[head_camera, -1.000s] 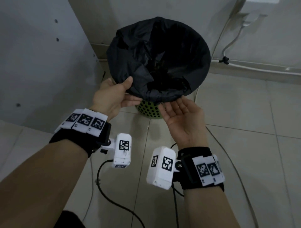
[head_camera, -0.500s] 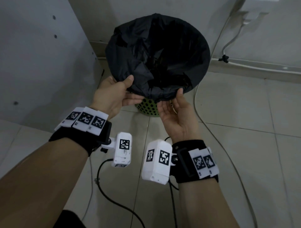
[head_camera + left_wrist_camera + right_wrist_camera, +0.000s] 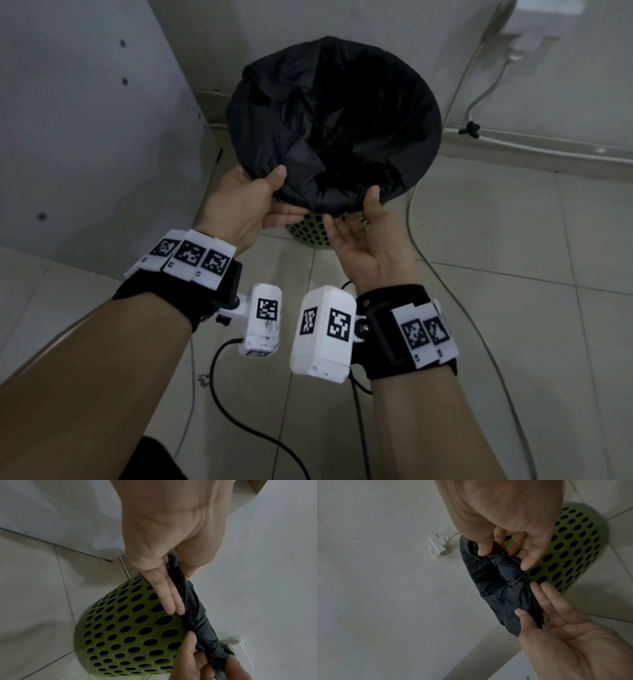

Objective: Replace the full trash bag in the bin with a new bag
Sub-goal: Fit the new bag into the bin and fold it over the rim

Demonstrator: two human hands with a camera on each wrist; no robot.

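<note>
A black trash bag (image 3: 335,120) lines a green perforated bin (image 3: 308,231) standing on the floor by the wall; its edge is folded over the rim. My left hand (image 3: 286,195) pinches the bag's near-left edge, thumb on top and fingers underneath. My right hand (image 3: 352,210) pinches the near edge beside it, thumb over the rim and fingers below. In the left wrist view the left hand (image 3: 180,592) grips the folded bag (image 3: 197,618) against the bin (image 3: 128,628). In the right wrist view the right hand (image 3: 501,555) holds the bunched bag (image 3: 496,588) above the bin (image 3: 570,547).
A white cabinet panel (image 3: 85,137) stands close on the bin's left. A wall with a white plug (image 3: 534,31) and cable is behind. A white cable (image 3: 445,274) and a black cable (image 3: 233,404) run over the tiled floor near me.
My right hand, earlier held palm up under the rim, has risen and closed its thumb over the bag's near edge. The left hand has kept its pinch.
</note>
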